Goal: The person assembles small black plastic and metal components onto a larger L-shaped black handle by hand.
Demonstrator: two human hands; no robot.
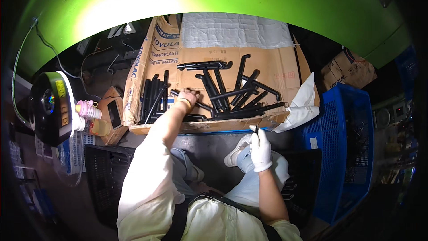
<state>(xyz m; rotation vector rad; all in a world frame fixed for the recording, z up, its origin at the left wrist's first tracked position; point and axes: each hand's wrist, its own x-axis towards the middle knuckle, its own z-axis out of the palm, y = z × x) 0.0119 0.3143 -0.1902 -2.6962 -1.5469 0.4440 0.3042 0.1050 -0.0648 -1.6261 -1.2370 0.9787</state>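
Note:
Over the left middle of a shallow cardboard tray, my left hand (189, 98) has its fingers closed around a black rod (205, 106) that slants down to the right. Similar black rods with bent ends (223, 90) lie loosely piled to its right, and more stand close together (154, 94) to its left. My right hand (261, 151), in a white glove, is closed in front of the tray's near edge, above my right knee. A small dark slender tool (256, 129) pokes up from its fingers; its kind is not clear.
The cardboard tray (191, 127) has a pale cloth sheet (236, 29) at its back and a white crumpled sheet (299, 107) on its right corner. A blue plastic crate (332, 152) stands right. A round black device (49, 107) and a pink-topped bottle (89, 109) are left. A green panel (267, 0) overhangs the back.

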